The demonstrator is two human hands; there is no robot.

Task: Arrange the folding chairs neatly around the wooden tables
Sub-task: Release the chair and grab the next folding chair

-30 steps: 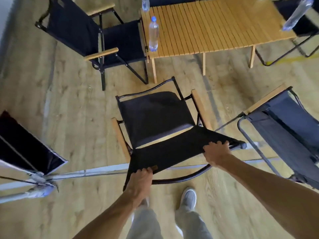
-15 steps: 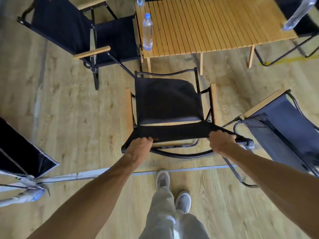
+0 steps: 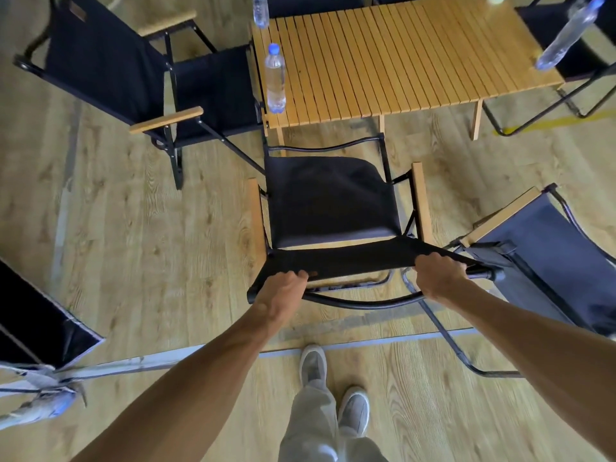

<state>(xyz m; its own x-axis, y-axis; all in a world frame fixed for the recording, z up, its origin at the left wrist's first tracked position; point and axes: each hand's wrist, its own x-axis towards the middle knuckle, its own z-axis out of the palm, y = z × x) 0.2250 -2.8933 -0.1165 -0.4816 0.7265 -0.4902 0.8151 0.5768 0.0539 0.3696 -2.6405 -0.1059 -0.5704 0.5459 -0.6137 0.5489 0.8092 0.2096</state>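
A black folding chair (image 3: 330, 201) with wooden armrests stands in front of me, its seat facing the long side of the slatted wooden table (image 3: 400, 58). My left hand (image 3: 280, 295) grips the left end of its backrest top. My right hand (image 3: 436, 275) grips the right end. The chair's front bar lies close to the table's near edge. A second black chair (image 3: 133, 78) sits at the table's left end. A third chair (image 3: 550, 258) stands to my right, close beside the held one.
Water bottles stand on the table, one at its left edge (image 3: 275, 78) and one at its right end (image 3: 566, 35). Another chair (image 3: 586, 61) is at the far right. A dark panel (image 3: 30, 321) and stand legs lie at the left. My feet (image 3: 333, 388) are behind the chair.
The held chair has turned from a skewed angle to face the table squarely and moved forward toward it. I have stepped forward with it; both hands keep their grip.
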